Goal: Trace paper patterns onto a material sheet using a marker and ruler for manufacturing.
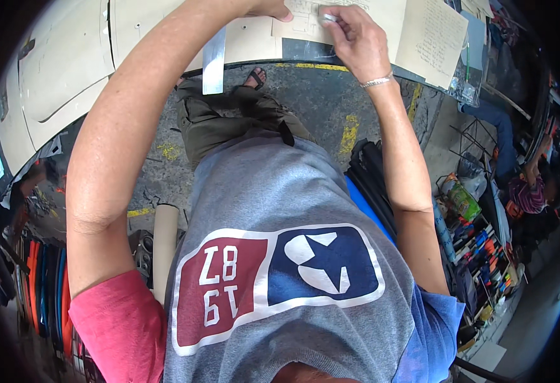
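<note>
At the top edge, a tan card sheet (305, 22) with hand-drawn lines and writing lies on the worktable. My left hand (270, 7) rests at its left side, the thumb stretched out against the sheet; the frame's edge cuts off part of the hand. Between the thumb and fingers of my right hand (361, 43) is a small white and grey piece (328, 17), held against the drawn area. Its exact kind is too small to make out. A metal ruler (213, 60) juts over the table's near edge, left of the sheet.
Large tan card pieces (63, 57) cover the table's left side. A written card sheet (434, 41) lies right of my right hand. Dark rolls (372, 172) stand beside me, and a pale roll (164, 246) at my left. Another person's leg (500, 137) shows at right.
</note>
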{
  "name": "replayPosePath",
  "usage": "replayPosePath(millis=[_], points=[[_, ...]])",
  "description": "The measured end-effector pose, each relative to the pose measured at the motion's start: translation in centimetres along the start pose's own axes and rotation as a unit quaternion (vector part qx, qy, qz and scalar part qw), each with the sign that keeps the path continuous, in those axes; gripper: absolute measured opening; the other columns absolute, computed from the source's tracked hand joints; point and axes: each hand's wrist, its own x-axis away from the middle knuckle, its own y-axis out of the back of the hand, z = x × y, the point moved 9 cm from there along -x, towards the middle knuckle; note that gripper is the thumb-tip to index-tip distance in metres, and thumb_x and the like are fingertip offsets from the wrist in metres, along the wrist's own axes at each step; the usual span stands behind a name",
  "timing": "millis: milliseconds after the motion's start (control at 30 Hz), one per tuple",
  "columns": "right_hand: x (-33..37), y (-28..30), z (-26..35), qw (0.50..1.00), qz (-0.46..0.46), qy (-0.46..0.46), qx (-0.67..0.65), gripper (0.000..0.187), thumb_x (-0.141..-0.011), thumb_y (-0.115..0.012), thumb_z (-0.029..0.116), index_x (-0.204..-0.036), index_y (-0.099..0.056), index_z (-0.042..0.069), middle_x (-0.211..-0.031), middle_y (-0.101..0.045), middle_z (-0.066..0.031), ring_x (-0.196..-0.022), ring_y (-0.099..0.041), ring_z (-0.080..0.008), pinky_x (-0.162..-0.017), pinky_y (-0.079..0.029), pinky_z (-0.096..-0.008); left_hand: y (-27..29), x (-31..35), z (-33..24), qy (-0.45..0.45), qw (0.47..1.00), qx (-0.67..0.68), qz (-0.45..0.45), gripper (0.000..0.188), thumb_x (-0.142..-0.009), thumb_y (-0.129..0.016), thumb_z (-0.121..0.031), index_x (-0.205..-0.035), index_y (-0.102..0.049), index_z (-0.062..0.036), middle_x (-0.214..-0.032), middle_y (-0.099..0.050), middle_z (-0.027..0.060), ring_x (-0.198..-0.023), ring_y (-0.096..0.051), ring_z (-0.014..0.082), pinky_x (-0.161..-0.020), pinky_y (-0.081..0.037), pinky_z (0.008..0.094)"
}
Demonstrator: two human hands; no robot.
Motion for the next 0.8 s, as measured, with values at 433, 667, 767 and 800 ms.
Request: replayPosePath(millis=[433, 667, 767, 800], points=[[-0.4, -0.3, 0.8, 0.999, -0.037, 0.027, -0.027, 0.014, -0.086, -0.066, 0.002, -0.100, -0.068, 0.001, -0.087, -0.064, -0.0176, -0.076, -0.065, -0.0352, -0.068, -0.052, -0.0387, 0.7, 0.5, 0.0, 0.099, 0.987, -0.111, 0.066, 0.100, -0.082, -0.077, -0.049, -0.160, -0.025, -0.0126, -0.166, -0.018, 0.0208, -0.153, -0.020, 0.0395, -0.122, -0.023, 0.0566], [1.0, -1.6, 0.6, 0.999, 0.003, -0.009, 0.040, 0.019, -0.089, -0.076, 0.013, -0.107, -0.074, 0.008, -0.085, -0.068, -0.0032, -0.068, -0.064, -0.0112, -0.067, -0.055, -0.0255, 0.3, 1.2, 1.4, -0.100, 0.983, 0.149, -0.047, 0.100, -0.082, -0.077, -0.048, -0.160, -0.024, -0.0128, -0.167, -0.017, 0.0202, -0.153, -0.019, 0.0389, -0.122, -0.022, 0.0561], [1.1, -1.1, 0.4, 1.000, -0.022, 0.005, 0.010, 0.018, -0.088, -0.076, 0.013, -0.106, -0.075, 0.009, -0.081, -0.065, -0.0039, -0.063, -0.060, -0.0108, -0.063, -0.053, -0.0265, 0.9, 0.6, 0.0, 0.104, 0.987, -0.100, 0.070, 0.100, -0.083, -0.076, -0.048, -0.160, -0.024, -0.0129, -0.167, -0.016, 0.0199, -0.153, -0.018, 0.0387, -0.122, -0.022, 0.0559], [0.5, -1.0, 0.7, 1.000, -0.021, 0.005, 0.009, 0.018, -0.088, -0.076, 0.013, -0.106, -0.075, 0.009, -0.081, -0.065, -0.0039, -0.063, -0.060, -0.0108, -0.063, -0.053, -0.0265, 0.8, 0.6, 0.0, 0.106, 0.987, -0.102, 0.070, 0.100, -0.083, -0.077, -0.048, -0.160, -0.024, -0.0130, -0.167, -0.016, 0.0198, -0.153, -0.018, 0.0385, -0.122, -0.022, 0.0558]])
